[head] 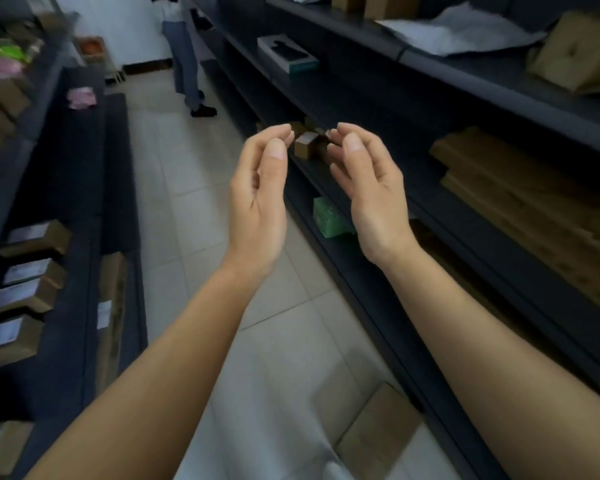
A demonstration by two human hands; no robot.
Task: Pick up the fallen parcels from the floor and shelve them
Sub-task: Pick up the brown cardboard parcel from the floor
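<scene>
No writing can be read anywhere. The brown parcels point(32, 237) on the left shelving carry pale shipping labels point(26, 233), but their print is blurred to nothing (the whole left side is smeared by motion). The white-and-teal box point(288, 58) on the right shelf shows a dark picture and no legible brand.

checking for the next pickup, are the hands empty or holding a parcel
Empty: left hand and right hand are raised with fingers curled, nothing between them.
</scene>
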